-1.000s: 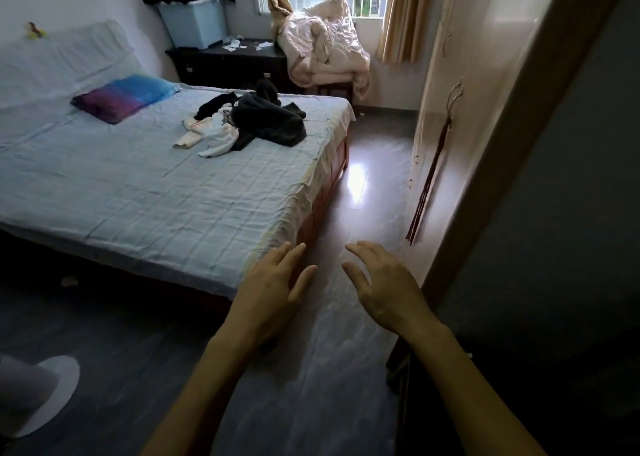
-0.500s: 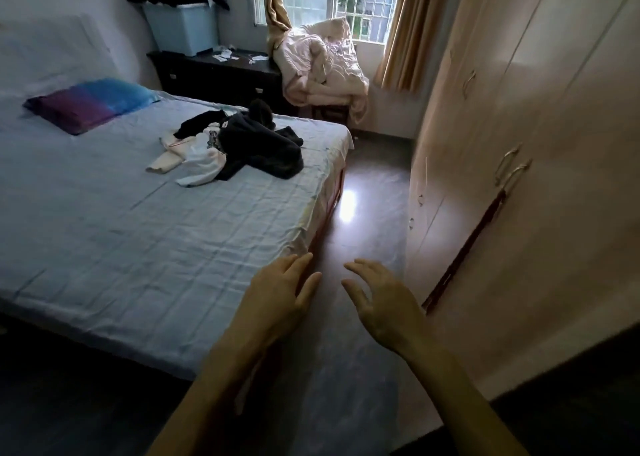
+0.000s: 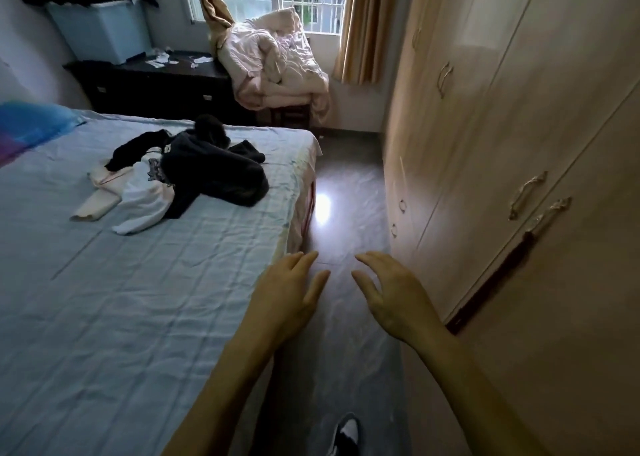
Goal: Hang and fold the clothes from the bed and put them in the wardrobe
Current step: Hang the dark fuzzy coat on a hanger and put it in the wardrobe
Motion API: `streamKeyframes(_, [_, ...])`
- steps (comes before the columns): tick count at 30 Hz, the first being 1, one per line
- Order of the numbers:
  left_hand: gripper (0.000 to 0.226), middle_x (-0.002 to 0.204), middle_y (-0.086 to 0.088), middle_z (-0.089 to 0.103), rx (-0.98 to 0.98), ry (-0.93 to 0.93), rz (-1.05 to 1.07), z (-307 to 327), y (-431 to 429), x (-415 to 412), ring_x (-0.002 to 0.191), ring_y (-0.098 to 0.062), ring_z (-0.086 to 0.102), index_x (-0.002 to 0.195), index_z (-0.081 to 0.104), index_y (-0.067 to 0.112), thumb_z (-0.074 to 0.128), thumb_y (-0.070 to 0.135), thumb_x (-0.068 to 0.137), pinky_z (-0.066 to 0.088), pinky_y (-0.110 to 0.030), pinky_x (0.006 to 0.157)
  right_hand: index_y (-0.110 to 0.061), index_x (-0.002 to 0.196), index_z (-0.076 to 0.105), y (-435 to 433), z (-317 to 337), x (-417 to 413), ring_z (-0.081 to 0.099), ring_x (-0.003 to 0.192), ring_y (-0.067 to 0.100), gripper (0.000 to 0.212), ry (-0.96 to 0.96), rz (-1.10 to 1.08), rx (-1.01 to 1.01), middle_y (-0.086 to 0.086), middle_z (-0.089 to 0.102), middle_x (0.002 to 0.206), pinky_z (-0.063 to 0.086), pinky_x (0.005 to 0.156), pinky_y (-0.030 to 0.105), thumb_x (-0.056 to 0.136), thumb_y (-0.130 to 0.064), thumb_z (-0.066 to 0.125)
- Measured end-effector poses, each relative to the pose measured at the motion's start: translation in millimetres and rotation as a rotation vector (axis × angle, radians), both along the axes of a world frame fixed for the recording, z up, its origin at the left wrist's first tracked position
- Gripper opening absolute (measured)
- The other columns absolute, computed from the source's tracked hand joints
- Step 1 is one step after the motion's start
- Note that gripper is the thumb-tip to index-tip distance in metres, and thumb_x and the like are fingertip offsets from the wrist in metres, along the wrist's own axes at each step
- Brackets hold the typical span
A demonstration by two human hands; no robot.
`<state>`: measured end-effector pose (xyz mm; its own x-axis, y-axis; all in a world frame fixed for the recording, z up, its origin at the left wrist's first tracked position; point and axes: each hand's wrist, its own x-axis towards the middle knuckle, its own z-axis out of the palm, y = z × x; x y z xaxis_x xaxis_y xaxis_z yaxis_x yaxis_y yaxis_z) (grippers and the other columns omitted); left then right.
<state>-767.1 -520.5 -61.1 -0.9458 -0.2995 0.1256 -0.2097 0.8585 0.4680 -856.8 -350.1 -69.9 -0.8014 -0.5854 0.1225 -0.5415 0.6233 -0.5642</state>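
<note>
Fingers of left hand (image 3: 287, 293) and right hand (image 3: 394, 296) spread loosely; both hold nothing.

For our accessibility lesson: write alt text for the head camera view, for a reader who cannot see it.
A person's empty left hand and right hand reach forward over the floor between a bed and a wardrobe. A heap of dark and white clothes lies untouched on the bed.
</note>
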Motion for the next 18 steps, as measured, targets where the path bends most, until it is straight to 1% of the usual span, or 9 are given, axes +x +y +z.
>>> streamKeyframes(3, [0.055, 0.14, -0.004, 0.049, -0.021, 0.013, 0.006, -1, -14, -55, 0.126, -0.019, 0.046, 0.139, 0.045, 0.02, 0.032, 0.052, 0.096, 0.036, -0.038, 0.107, -0.031, 0.14, 0.041, -14, -5, -54, 0.033, 0.136, 0.01, 0.048, -0.008, -0.01, -0.008, -0.008, 0.04, 0.147, 0.029, 0.114, 0.037, 0.096, -0.051, 0.037])
streamKeyframes(5, [0.056, 0.14, -0.002, 0.049, -0.029, 0.013, 0.016, 1, -22, -95, 0.126, -0.017, 0.045, 0.139, 0.044, 0.021, 0.029, 0.053, 0.095, 0.035, -0.036, 0.108, -0.032, 0.14, 0.04, -24, -4, -94, 0.031, 0.138, 0.011, 0.048, -0.015, -0.022, -0.013, -0.008, 0.038, 0.148, 0.028, 0.114, 0.037, 0.096, -0.051, 0.037])
streamKeyframes(8, [0.054, 0.142, -0.001, 0.047, -0.046, -0.022, 0.015, 2, -38, -152, 0.129, -0.016, 0.043, 0.14, 0.042, 0.022, 0.032, 0.052, 0.096, 0.032, -0.034, 0.11, -0.031, 0.141, 0.039, -44, 2, -154, 0.031, 0.138, 0.013, 0.048, -0.009, -0.029, 0.006, -0.007, 0.037, 0.149, 0.026, 0.115, 0.038, 0.097, -0.05, 0.036])
streamKeyframes(12, [0.059, 0.143, -0.001, 0.045, -0.062, -0.06, 0.022, 7, -69, -216, 0.13, -0.017, 0.042, 0.142, 0.039, 0.023, 0.03, 0.057, 0.095, 0.031, -0.036, 0.11, -0.03, 0.141, 0.039, -78, 11, -223, 0.03, 0.139, 0.013, 0.048, 0.005, -0.011, 0.026, -0.006, 0.037, 0.15, 0.024, 0.114, 0.033, 0.097, -0.048, 0.037])
streamKeyframes(15, [0.073, 0.143, 0.0, 0.045, -0.091, -0.102, 0.049, 10, -97, -257, 0.129, -0.016, 0.041, 0.143, 0.036, 0.025, 0.019, 0.067, 0.086, 0.031, -0.034, 0.109, -0.031, 0.141, 0.04, -108, 12, -264, 0.031, 0.138, 0.012, 0.048, -0.018, 0.011, 0.024, -0.008, 0.036, 0.15, 0.023, 0.113, 0.032, 0.096, -0.05, 0.037])
streamKeyframes(18, [0.076, 0.142, 0.001, 0.045, -0.066, -0.115, 0.082, 7, -129, -301, 0.128, -0.015, 0.041, 0.143, 0.035, 0.026, 0.016, 0.068, 0.083, 0.03, -0.032, 0.106, -0.033, 0.139, 0.043, -139, 10, -305, 0.034, 0.136, 0.009, 0.046, -0.027, 0.015, -0.002, -0.01, 0.039, 0.148, 0.022, 0.108, 0.023, 0.096, -0.049, 0.039])
